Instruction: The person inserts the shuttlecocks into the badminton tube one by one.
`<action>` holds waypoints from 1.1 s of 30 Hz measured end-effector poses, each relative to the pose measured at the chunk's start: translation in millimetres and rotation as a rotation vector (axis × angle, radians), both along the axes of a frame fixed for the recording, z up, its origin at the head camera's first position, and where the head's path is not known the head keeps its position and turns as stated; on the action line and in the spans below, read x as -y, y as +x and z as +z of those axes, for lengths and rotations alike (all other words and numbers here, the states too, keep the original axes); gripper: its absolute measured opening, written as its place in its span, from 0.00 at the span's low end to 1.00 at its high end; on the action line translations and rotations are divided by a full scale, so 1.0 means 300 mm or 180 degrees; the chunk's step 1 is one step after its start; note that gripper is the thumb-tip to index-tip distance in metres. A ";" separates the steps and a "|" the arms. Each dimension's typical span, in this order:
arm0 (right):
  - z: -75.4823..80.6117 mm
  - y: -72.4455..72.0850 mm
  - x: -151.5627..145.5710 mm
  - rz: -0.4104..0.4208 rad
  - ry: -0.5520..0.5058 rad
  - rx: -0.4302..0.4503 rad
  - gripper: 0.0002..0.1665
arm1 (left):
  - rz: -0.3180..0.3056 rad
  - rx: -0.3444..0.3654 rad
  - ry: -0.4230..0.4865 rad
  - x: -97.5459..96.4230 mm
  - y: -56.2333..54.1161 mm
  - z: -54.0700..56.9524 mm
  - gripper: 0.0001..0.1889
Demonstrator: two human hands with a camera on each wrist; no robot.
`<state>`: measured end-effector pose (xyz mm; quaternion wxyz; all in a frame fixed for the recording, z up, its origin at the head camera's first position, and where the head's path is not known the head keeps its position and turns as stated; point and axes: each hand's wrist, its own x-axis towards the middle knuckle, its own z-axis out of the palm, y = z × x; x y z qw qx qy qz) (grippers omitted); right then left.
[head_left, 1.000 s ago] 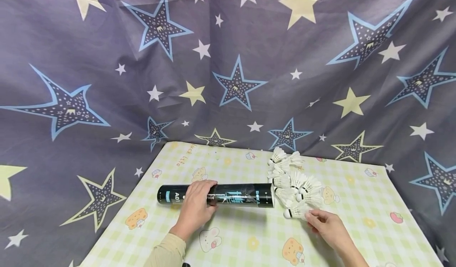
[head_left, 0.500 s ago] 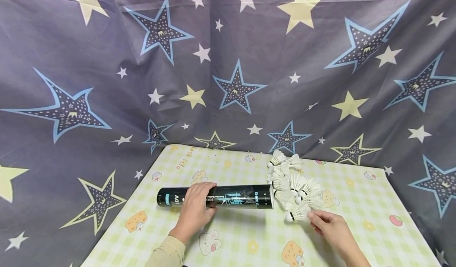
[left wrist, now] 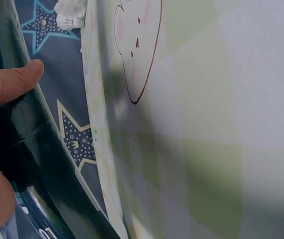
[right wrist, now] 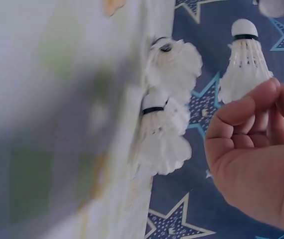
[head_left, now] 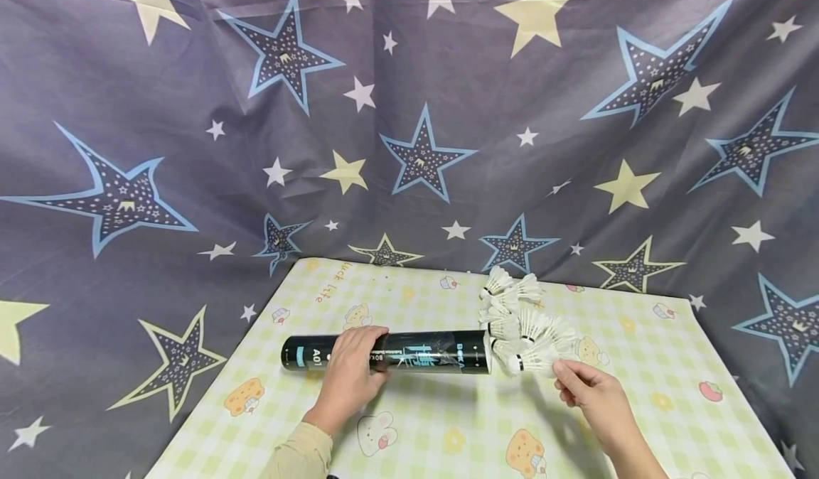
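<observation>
My left hand [head_left: 350, 374] grips a black shuttlecock tube [head_left: 431, 352] with blue lettering, lying on its side above the table. In the left wrist view the thumb [left wrist: 20, 79] lies along the tube's dark wall. Between the thumb and fingertips of my right hand [head_left: 598, 404] a white feather shuttlecock [head_left: 536, 362] is pinched by its skirt edge. Its cork, banded in black, faces left, close to the tube's right end; in the right wrist view the cork [right wrist: 244, 29] points up, away from the hand. The inside of the tube is hidden.
Several loose shuttlecocks [head_left: 502, 300] lie in a heap right of and behind the tube's end. The table [head_left: 448, 429] has a green checked cover with cartoon prints. A dark star-patterned cloth [head_left: 422, 60] hangs behind it.
My right hand has raised the pinched shuttlecock slightly off the table, level with the tube's end. The left hand and the tube have hardly moved.
</observation>
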<state>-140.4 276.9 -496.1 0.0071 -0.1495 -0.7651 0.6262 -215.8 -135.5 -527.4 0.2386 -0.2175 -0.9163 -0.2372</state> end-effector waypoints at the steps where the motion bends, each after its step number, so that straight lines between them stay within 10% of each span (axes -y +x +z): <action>1: 0.008 0.000 0.007 -0.0028 -0.0061 -0.0049 0.22 | 0.0001 0.0002 -0.0002 0.000 0.000 0.000 0.45; 13: 0.059 0.001 0.133 -0.0132 -0.0455 -0.0682 0.11 | -0.0037 -0.0168 -0.0028 0.002 -0.004 -0.008 0.45; 33: 0.027 0.001 0.240 -0.0022 -0.0333 -0.0674 0.16 | -0.0009 -0.0178 -0.0039 -0.007 0.002 -0.008 0.45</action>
